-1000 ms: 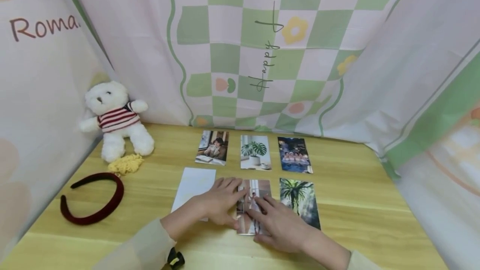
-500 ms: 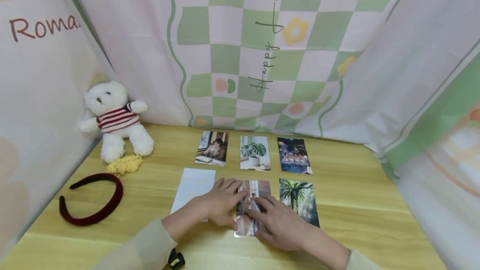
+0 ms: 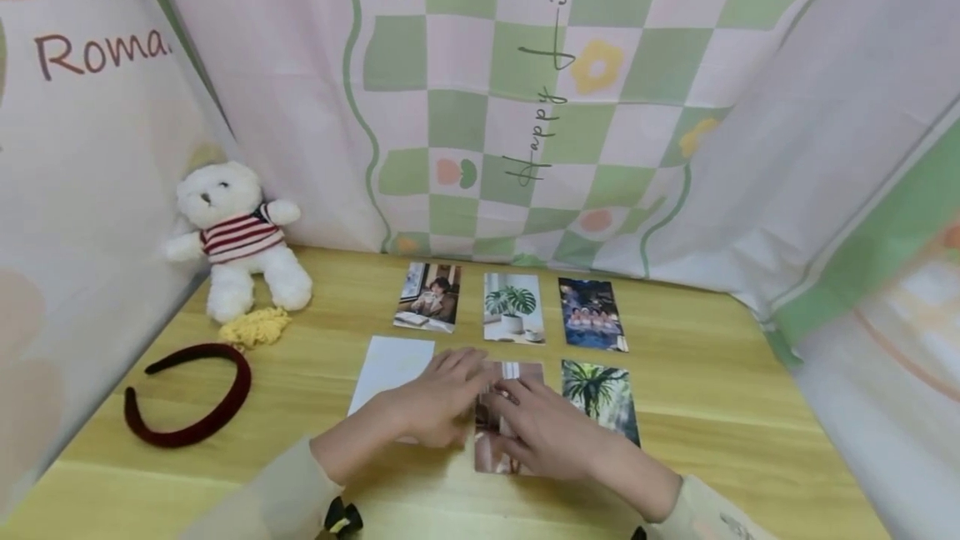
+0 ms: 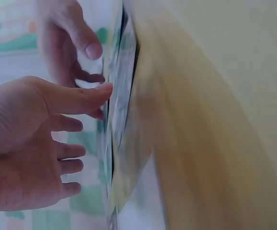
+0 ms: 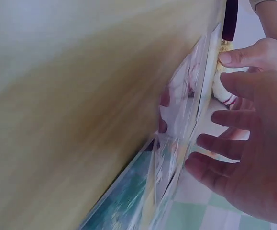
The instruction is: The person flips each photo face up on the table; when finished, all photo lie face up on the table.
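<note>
In the head view, a brownish photo card (image 3: 491, 455) lies on the table in the middle of the near row. My right hand (image 3: 551, 430) is over it with relaxed fingers, hiding much of its picture. My left hand (image 3: 435, 398) lies at its left side, partly covering a blank white card (image 3: 388, 367). Seen from the right wrist, the right hand's fingers (image 5: 224, 146) are spread and look apart from the cards. From the left wrist, the left thumb (image 4: 88, 98) reaches to the cards' edge; contact is unclear. Neither hand grips anything.
A palm-tree photo (image 3: 597, 390) lies at the near right. Behind are a reading-person photo (image 3: 429, 298), a potted-plant photo (image 3: 513, 308) and a pool photo (image 3: 592, 315). A white teddy bear (image 3: 243, 240), yellow crumpled fabric (image 3: 255, 327) and dark red headband (image 3: 243, 382) sit left.
My right hand has shifted slightly left and covers more of the middle photo. My left hand has risen a little in view. The head view has shifted slightly; the other cards keep their places.
</note>
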Tool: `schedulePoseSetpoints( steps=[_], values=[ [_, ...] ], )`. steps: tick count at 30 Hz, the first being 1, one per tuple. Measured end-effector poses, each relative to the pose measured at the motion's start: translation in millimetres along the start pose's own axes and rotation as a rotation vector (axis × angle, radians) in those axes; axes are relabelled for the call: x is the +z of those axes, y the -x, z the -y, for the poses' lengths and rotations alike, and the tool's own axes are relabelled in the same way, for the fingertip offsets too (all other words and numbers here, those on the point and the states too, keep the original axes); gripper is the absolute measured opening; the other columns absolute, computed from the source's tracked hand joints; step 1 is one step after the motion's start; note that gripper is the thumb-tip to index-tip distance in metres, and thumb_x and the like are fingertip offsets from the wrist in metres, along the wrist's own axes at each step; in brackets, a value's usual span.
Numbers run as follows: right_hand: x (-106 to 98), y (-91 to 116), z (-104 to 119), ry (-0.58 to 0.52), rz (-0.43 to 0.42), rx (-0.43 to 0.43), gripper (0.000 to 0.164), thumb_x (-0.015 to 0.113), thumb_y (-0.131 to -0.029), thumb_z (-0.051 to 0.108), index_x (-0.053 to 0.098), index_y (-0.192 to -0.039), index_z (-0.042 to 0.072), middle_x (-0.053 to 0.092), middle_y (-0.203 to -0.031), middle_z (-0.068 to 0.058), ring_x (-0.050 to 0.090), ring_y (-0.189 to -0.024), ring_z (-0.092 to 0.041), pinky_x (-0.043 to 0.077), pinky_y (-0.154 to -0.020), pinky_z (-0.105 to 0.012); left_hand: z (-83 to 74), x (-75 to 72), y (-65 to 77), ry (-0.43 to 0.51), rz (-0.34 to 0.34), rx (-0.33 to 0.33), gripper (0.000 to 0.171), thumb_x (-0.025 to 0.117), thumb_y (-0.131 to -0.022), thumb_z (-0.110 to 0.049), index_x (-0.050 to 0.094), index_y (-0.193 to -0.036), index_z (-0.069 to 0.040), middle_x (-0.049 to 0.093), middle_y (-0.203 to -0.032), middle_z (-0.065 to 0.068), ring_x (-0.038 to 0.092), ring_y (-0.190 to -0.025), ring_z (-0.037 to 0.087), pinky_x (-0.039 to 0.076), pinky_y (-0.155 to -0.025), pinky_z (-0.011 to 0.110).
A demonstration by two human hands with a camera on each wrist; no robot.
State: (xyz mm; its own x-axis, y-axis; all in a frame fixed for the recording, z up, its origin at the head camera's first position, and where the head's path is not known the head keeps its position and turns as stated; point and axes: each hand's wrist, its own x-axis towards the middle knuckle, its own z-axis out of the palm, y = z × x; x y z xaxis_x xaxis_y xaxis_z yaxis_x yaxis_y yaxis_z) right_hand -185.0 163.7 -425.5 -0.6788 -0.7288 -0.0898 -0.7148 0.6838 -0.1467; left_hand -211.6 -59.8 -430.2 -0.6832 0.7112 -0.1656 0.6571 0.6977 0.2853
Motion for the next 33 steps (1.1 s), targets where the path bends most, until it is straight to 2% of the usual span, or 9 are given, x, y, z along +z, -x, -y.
schedulePoseSetpoints(
  steps=[6, 11, 16, 19, 21, 24, 26, 28, 33],
  values=[
    [-6.8, -22.7, 3.4, -0.124, 0.079, 0.002, 0.062, 0.058, -0.105, 0.037, 0.041, -0.159, 0.011, 0.038, -0.167, -0.015, 0.039, -0.154, -0.038, 0.039, -0.126, -0.055, 22.0, -7.9, 13.9, 0.019, 0.009, -0.077, 0.104, 0.085, -0.083, -0.029, 0.024, -0.165, -0.011, 0.012, -0.176, 0.015, 0.013, -0.165, 0.034, 0.009, -0.135, 0.060],
    [-12.2, -48.7, 10.4, -0.206, 0.108, 0.007, 0.067, 0.056, -0.106, 0.039, 0.033, -0.163, 0.013, 0.030, -0.171, -0.017, 0.033, -0.157, -0.039, 0.036, -0.127, -0.057, 43.7, -12.4, 27.5, 0.018, 0.006, -0.127, 0.108, 0.090, -0.077, -0.021, 0.026, -0.162, -0.002, 0.018, -0.174, 0.022, 0.019, -0.162, 0.040, 0.014, -0.133, 0.063],
    [-18.4, -76.4, 8.0, -0.486, 0.100, 0.050, 0.069, 0.054, -0.106, 0.035, 0.027, -0.164, 0.008, 0.023, -0.173, -0.019, 0.028, -0.160, -0.038, 0.028, -0.131, -0.056, 62.0, -9.1, 40.6, 0.016, 0.005, -0.181, 0.105, 0.085, -0.071, -0.006, 0.029, -0.159, 0.006, 0.021, -0.170, 0.029, 0.022, -0.160, 0.046, 0.017, -0.132, 0.064],
    [-19.0, -87.0, 9.3, -0.626, 0.096, 0.086, 0.069, 0.054, -0.106, 0.034, 0.027, -0.164, 0.008, 0.012, -0.175, -0.020, 0.017, -0.163, -0.038, 0.021, -0.133, -0.059, 74.3, -5.6, 51.2, 0.023, 0.025, -0.207, 0.101, 0.081, -0.071, 0.003, 0.030, -0.158, 0.008, 0.024, -0.169, 0.031, 0.023, -0.159, 0.048, 0.019, -0.131, 0.065],
    [-17.8, -91.3, 12.7, -0.685, 0.108, 0.097, 0.069, 0.055, -0.106, 0.035, 0.027, -0.164, 0.009, 0.002, -0.176, -0.021, 0.016, -0.163, -0.041, 0.021, -0.131, -0.063, 83.3, -3.9, 61.4, 0.042, 0.037, -0.228, 0.098, 0.078, -0.071, 0.006, 0.032, -0.157, 0.008, 0.025, -0.168, 0.032, 0.024, -0.158, 0.048, 0.021, -0.131, 0.065],
    [-15.6, -94.8, 18.5, -0.733, 0.133, 0.125, 0.069, 0.055, -0.105, 0.037, 0.028, -0.163, 0.011, -0.008, -0.176, -0.021, 0.032, -0.156, -0.044, 0.029, -0.127, -0.066, 95.9, -6.3, 78.2, 0.103, 0.056, -0.243, 0.098, 0.081, -0.072, 0.004, 0.032, -0.157, 0.010, 0.023, -0.168, 0.034, 0.022, -0.157, 0.051, 0.020, -0.130, 0.068],
    [-13.2, -95.2, 21.1, -0.748, 0.142, 0.140, 0.067, 0.054, -0.106, 0.036, 0.028, -0.163, 0.011, -0.011, -0.176, -0.020, 0.045, -0.147, -0.043, 0.035, -0.125, -0.064, 100.8, -10.2, 87.2, 0.143, 0.059, -0.245, 0.101, 0.083, -0.072, 0.000, 0.031, -0.158, 0.010, 0.021, -0.168, 0.034, 0.020, -0.158, 0.052, 0.018, -0.130, 0.069],
    [-10.8, -95.1, 22.2, -0.753, 0.142, 0.151, 0.066, 0.054, -0.106, 0.035, 0.029, -0.163, 0.011, -0.011, -0.176, -0.019, 0.052, -0.141, -0.041, 0.038, -0.123, -0.062, 104.1, -14.4, 92.9, 0.171, 0.070, -0.238, 0.105, 0.087, -0.071, -0.005, 0.030, -0.158, 0.010, 0.019, -0.169, 0.034, 0.019, -0.157, 0.053, 0.017, -0.129, 0.070],
    [-4.6, -94.0, 23.6, -0.776, 0.125, 0.152, 0.066, 0.054, -0.106, 0.033, 0.029, -0.163, 0.011, -0.009, -0.176, -0.019, 0.040, -0.152, -0.042, 0.037, -0.125, -0.060, 109.2, -18.3, 98.4, 0.203, 0.121, -0.251, 0.110, 0.090, -0.071, -0.014, 0.029, -0.159, 0.007, 0.015, -0.171, 0.031, 0.015, -0.158, 0.054, 0.013, -0.129, 0.072]
  ],
)
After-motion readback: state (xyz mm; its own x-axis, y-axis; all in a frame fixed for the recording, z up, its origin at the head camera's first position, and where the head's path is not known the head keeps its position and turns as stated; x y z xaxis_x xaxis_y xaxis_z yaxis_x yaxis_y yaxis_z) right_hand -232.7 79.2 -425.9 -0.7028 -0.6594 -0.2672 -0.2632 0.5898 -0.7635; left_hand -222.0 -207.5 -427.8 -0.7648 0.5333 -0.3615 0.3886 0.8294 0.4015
